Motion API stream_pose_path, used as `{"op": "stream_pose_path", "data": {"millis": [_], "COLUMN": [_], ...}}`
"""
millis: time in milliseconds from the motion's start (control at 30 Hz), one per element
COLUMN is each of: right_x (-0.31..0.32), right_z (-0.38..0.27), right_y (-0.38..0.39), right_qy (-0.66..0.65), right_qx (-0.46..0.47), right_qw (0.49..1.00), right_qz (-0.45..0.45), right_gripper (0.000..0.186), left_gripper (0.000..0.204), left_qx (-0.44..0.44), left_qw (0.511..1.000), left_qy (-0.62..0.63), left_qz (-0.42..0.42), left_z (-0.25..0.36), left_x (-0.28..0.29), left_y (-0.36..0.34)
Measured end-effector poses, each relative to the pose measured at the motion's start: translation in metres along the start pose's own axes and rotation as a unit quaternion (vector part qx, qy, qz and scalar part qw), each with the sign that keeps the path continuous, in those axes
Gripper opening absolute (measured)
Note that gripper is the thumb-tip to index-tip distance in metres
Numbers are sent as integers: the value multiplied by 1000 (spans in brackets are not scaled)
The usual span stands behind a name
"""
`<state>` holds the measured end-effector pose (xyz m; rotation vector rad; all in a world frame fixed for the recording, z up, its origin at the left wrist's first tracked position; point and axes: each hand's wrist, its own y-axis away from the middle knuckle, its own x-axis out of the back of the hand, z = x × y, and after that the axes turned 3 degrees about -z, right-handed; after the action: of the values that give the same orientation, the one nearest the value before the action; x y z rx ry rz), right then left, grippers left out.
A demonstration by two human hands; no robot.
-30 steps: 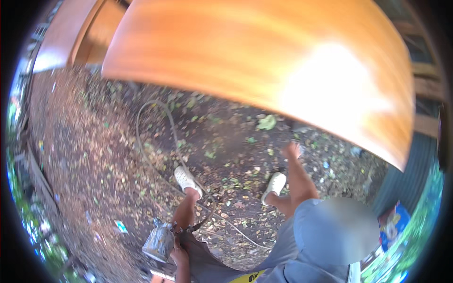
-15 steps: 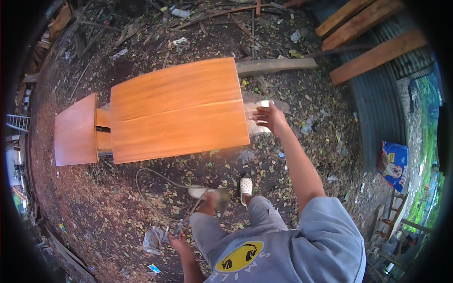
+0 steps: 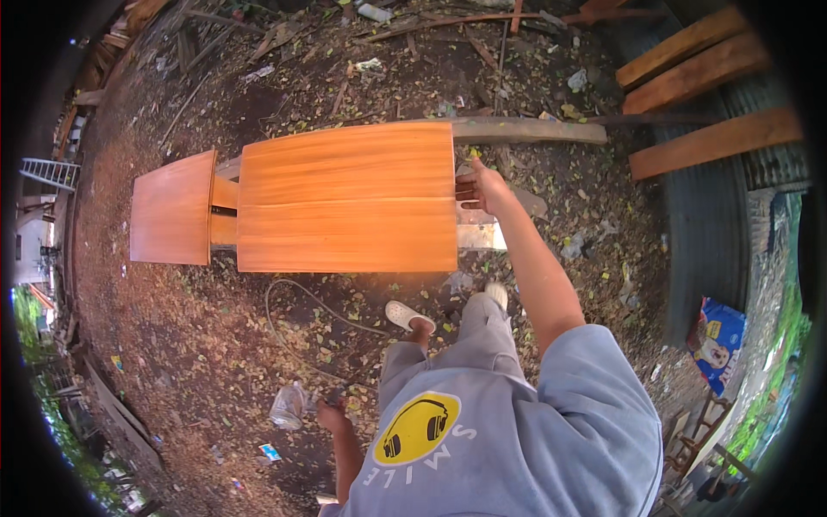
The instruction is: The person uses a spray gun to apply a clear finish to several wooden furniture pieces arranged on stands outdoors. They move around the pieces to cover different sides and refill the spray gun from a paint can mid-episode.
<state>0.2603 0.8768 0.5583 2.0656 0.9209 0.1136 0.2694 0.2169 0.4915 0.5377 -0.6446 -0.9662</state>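
An orange varnished wooden table (image 3: 345, 198) stands on leaf-strewn dirt in front of me, with a smaller orange panel (image 3: 172, 207) at its left end. My right hand (image 3: 481, 185) reaches forward and grips the table's right end edge, fingers wrapped over it. My left hand (image 3: 332, 416) hangs low by my hip, closed on a crumpled silvery plastic bag (image 3: 289, 403). My grey shirt and trousers fill the lower middle. One white shoe (image 3: 405, 314) shows below the table.
A weathered beam (image 3: 525, 131) lies behind the table's right end. Orange planks (image 3: 715, 142) rest on corrugated metal sheeting (image 3: 698, 233) at the right. A thin hose (image 3: 289, 323) loops over the dirt. A blue printed bag (image 3: 715, 332) lies far right, a ladder (image 3: 52, 172) far left.
The view has swung from close under the tabletop to looking down on it. My right hand has come to the table's end edge and taken hold of it.
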Motion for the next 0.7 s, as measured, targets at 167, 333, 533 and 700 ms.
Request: {"op": "stream_pose_path", "data": {"millis": [167, 333, 533, 700], "right_x": [-6, -7, -16, -15], "right_z": [-2, -7, -12, -7], "right_y": [-7, -13, -11, -18], "right_qy": [3, -30, -73, -150], "right_qx": [-15, -56, -87, -94], "right_qw": [999, 996, 990, 983], "right_qz": [-40, -63, -87, -46], "right_gripper": [79, 76, 83, 74], "left_gripper": [28, 33, 38, 35], "left_qx": [7, 39, 86, 49], "left_qw": [999, 998, 994, 990], "left_qy": [-6, 42, 56, 75], "left_qz": [32, 19, 43, 107], "left_z": [-28, -61, -111, -146], "left_x": [9, 8, 1, -5], "left_y": [49, 124, 192, 233]}}
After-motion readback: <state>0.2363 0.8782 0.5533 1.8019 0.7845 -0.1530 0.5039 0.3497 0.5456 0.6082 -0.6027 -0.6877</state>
